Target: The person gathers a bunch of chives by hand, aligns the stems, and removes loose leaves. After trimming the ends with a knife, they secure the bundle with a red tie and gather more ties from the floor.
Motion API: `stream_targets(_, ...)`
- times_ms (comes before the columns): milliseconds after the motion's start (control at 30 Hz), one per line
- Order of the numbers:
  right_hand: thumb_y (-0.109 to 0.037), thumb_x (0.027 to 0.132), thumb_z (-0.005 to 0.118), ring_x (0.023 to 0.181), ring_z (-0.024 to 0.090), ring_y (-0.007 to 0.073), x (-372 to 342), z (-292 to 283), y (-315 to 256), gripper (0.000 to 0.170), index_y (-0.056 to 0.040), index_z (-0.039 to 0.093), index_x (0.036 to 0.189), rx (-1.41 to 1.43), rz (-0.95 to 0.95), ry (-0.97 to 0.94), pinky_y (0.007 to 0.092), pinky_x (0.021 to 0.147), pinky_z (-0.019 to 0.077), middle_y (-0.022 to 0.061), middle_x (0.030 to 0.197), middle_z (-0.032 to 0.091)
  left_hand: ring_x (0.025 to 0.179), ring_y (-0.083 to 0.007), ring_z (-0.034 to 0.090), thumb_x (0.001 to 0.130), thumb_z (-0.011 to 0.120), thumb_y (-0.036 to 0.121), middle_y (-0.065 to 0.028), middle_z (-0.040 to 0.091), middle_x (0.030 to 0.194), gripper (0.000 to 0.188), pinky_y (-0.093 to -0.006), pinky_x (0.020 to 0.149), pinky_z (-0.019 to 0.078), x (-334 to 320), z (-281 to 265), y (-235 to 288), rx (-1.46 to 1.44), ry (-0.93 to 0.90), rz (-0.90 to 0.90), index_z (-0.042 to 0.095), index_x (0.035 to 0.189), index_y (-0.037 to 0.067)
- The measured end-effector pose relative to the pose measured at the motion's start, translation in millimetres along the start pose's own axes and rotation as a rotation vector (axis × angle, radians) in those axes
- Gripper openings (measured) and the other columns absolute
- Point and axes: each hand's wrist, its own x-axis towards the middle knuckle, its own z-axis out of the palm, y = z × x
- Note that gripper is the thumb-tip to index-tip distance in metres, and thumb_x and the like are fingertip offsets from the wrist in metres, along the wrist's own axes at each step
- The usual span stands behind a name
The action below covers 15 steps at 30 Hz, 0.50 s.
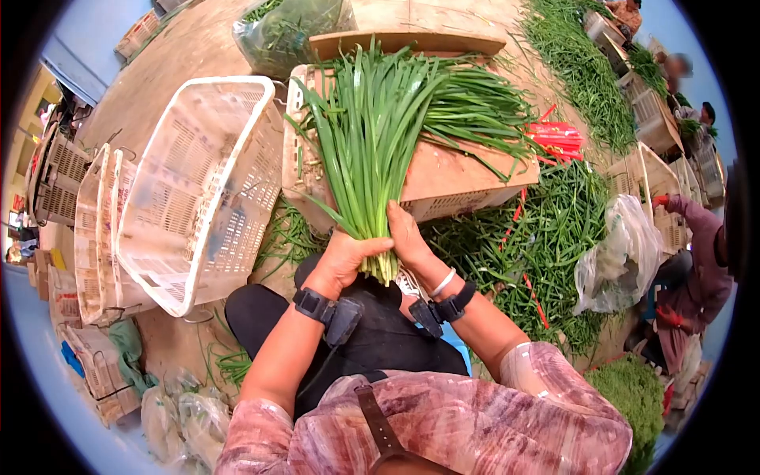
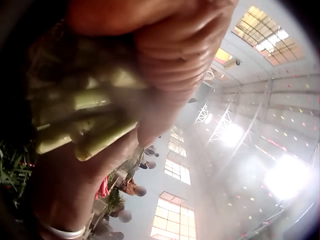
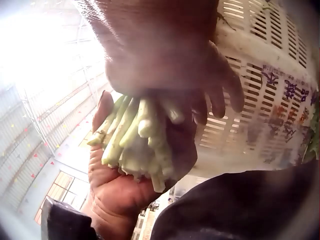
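A bundle of long green leafy stalks (image 1: 368,150) lies over the crate-top board, its pale cut ends toward the body. The left hand (image 1: 340,260) grips the stems from the left, thumb across them. Against their right side, the right hand (image 1: 412,241) holds the bundle near its base. Pale stem ends (image 2: 95,125) show below the left hand (image 2: 172,55) in the left wrist view. In the right wrist view, stem ends (image 3: 132,132) stick out between the right hand (image 3: 155,55) and the left palm (image 3: 120,192). Some fingers are hidden behind the stems.
More green stalks (image 1: 479,107) lie on the board (image 1: 459,174), beside red ties (image 1: 558,140). An empty white crate (image 1: 198,182) stands at left. Loose greens (image 1: 546,237) and a plastic bag (image 1: 621,253) are at right, with a seated person (image 1: 701,261) beyond.
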Motion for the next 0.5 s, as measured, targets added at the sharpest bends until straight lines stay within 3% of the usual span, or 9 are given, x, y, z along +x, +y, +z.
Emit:
stream_targets(33,-0.043,0.1,0.029,0.088,0.061,0.0337,0,3,0,0.055,0.0044,0.057,0.108,-0.031,-0.006,0.052,0.0408,0.079,0.0455,0.0227,0.092,0.064,0.102,-0.0169,0.056,0.071,0.075,0.005,-0.0035,0.058,0.112,0.056,-0.0309,0.088,0.0466,-1,-3,-3,0.019,-0.025,-0.018,0.051,0.122,0.003)
stream_targets(133,-0.044,0.099,0.03,0.088,0.06,0.0388,-5,13,-10,0.056,0.0037,0.057,0.107,-0.039,0.036,0.182,0.0416,0.077,0.0458,0.0246,0.092,0.063,0.101,-0.0171,0.057,0.072,0.073,0.003,-0.004,0.058,0.112,0.054,-0.0311,0.088,0.0471,0,-5,-9,-0.07,-0.013,-0.046,0.051,0.121,0.003)
stream_targets(267,-0.047,0.097,0.033,0.086,0.059,0.0452,-4,6,-11,0.057,0.0035,0.059,0.099,-0.327,0.127,0.192,0.0461,0.074,0.0457,0.0279,0.087,0.062,0.1,-0.0174,0.058,0.073,0.072,0.001,-0.0051,0.059,0.111,0.053,-0.0311,0.087,0.0479,1,-3,-10,-0.053,-0.001,-0.044,0.05,0.122,0.002)
stream_targets(467,-0.046,0.097,0.034,0.084,0.06,0.0431,-3,-4,1,0.057,0.0045,0.06,0.096,-0.285,0.058,0.183,0.0458,0.074,0.046,0.0273,0.086,0.063,0.096,-0.017,0.059,0.071,0.072,-0.002,-0.0047,0.06,0.107,0.051,-0.0308,0.083,0.0495,5,2,-16,-0.072,0.019,0.018,0.053,0.118,0.002)
stream_targets(500,-0.044,0.098,0.035,0.08,0.061,0.0385,-1,-10,7,0.056,0.006,0.06,0.095,-0.121,0.005,0.184,0.0445,0.074,0.0464,0.0259,0.084,0.063,0.088,-0.0178,0.061,0.07,0.071,-0.003,-0.0058,0.061,0.102,0.047,-0.0307,0.077,0.0522,3,4,-15,-0.074,0.047,0.012,0.055,0.114,0.0)
